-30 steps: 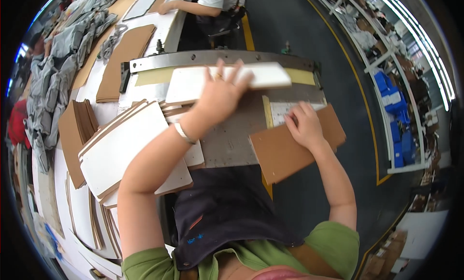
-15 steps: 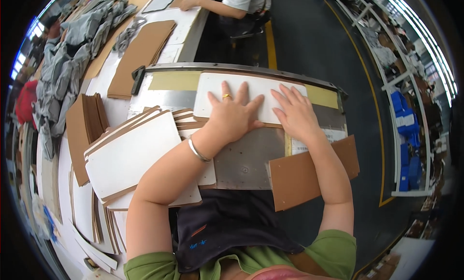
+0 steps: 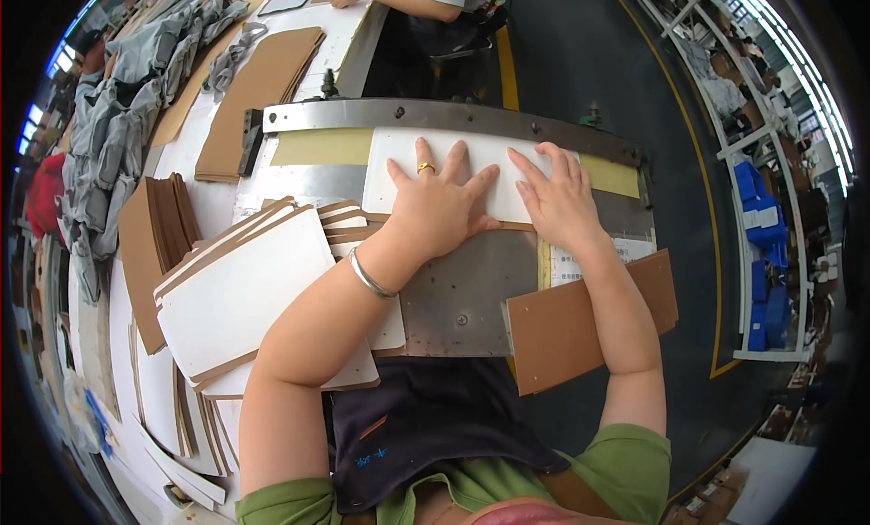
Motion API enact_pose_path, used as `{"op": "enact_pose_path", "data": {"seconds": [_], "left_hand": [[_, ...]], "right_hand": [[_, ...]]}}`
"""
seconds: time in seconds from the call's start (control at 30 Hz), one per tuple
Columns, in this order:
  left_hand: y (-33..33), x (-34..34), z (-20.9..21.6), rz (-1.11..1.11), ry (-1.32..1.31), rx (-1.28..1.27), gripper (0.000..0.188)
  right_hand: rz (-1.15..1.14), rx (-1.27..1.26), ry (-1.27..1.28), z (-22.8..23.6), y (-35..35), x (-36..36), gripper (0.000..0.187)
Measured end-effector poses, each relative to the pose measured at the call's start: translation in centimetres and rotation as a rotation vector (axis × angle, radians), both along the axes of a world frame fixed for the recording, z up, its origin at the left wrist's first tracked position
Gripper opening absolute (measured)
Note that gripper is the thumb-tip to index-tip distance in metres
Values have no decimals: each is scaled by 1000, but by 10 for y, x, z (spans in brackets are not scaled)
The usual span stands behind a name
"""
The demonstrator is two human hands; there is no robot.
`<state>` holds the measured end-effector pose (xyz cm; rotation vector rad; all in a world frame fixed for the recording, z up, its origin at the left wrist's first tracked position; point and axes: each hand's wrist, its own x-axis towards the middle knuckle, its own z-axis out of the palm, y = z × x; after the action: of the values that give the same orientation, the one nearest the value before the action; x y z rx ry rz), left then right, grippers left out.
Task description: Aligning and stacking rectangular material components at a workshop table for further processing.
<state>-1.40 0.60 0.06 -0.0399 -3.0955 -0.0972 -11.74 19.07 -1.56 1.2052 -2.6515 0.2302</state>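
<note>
A white board [image 3: 385, 176] with a brown layer showing at its near edge lies on a metal machine bed [image 3: 458, 289]. My left hand [image 3: 437, 203] rests on it with fingers spread. On the board's right part sits my right hand [image 3: 564, 197], fingers apart and a little bent. Along the board's far edge runs a raised metal bar [image 3: 426, 115] with bolts. Left of my left forearm lies a fanned stack of white and brown boards [image 3: 245, 294]. A brown board [image 3: 553, 339] lies partly under my right forearm.
Brown boards stand bundled [image 3: 149, 249] at the left, with another brown pile [image 3: 263, 99] farther off. Grey fabric pieces [image 3: 136, 117] heap on the left table. Ahead, a person [image 3: 453, 0] sits working. Shelving with blue bins [image 3: 766, 226] lines the right side.
The metal bar now stands higher over the board's far edge, showing its front face and bolts. My right fingers have bent slightly; both hands stay on the board.
</note>
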Motion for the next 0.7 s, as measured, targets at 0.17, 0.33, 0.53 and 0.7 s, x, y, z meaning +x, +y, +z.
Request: {"op": "enact_pose_path", "data": {"seconds": [0.17,0.33,0.53,0.7], "left_hand": [[0,3,-2,6,-5,11,68],[11,11,-7,-181,63,1,67],[9,8,-5,-308,85,112,67],[6,3,10,-429,349,190,64]], "right_hand": [[58,-46,48,2,-2,-1,38],[42,-187,-292,15,-16,-39,31],[-94,-79,-629,44,-37,-41,31],[153,-412,-826,74,-15,-37,34]]}}
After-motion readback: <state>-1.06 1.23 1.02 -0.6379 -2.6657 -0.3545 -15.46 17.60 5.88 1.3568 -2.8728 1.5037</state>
